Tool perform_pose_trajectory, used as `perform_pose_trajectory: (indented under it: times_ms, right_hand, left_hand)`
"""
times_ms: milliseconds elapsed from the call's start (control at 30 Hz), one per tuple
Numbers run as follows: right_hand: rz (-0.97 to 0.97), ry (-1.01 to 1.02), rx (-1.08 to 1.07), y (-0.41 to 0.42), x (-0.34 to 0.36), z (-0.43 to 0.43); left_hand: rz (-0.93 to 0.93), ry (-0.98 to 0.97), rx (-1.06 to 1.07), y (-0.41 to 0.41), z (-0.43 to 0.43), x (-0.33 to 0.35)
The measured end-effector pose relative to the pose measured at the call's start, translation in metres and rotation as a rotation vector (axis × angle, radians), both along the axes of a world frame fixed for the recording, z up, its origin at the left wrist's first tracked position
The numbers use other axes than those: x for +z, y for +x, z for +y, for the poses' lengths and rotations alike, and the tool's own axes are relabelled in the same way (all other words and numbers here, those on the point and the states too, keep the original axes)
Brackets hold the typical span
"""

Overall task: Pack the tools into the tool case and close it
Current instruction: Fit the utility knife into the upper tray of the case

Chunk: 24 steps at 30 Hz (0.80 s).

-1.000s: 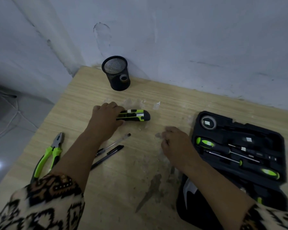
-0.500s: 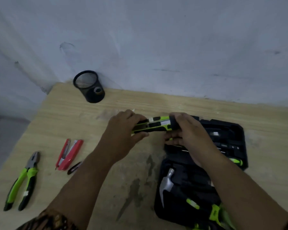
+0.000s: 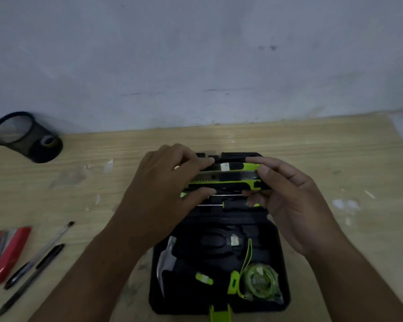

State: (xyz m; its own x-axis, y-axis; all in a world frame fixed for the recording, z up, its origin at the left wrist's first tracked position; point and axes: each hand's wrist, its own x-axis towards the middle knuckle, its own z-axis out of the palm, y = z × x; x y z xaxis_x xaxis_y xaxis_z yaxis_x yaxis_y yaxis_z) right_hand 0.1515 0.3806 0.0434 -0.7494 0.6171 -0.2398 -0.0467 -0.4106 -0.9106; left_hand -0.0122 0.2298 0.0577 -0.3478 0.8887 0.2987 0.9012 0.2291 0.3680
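A green and black utility knife is held level over the far half of the open black tool case. My left hand pinches its left end between fingers and thumb. My right hand pinches its right end. Below the knife, screwdrivers lie in the far half of the case. The near half holds a hammer and a green tape measure.
A black mesh pen cup stands at the back left by the wall. A red stapler and two black pens lie on the wooden table at the left. The table's right edge shows at the far right.
My left hand lifted the knife from the table and carried it right. My right hand joined on its other end. Both hands now hold it over the case; the view swung right, hiding the pliers.
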Motion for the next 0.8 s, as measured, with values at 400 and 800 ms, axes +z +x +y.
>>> perform_pose_trajectory:
  times_ms: [400,800]
  right_hand:
    - [0.112,0.006,-0.059,0.01,-0.007,0.019]
    - [-0.134,0.034,0.006,0.027,-0.039,0.023]
  left_hand:
    - [0.057,0.033,-0.055,0.005,0.025,0.006]
    - [-0.299,-0.31,-0.126,-0.009,0.018,-0.036]
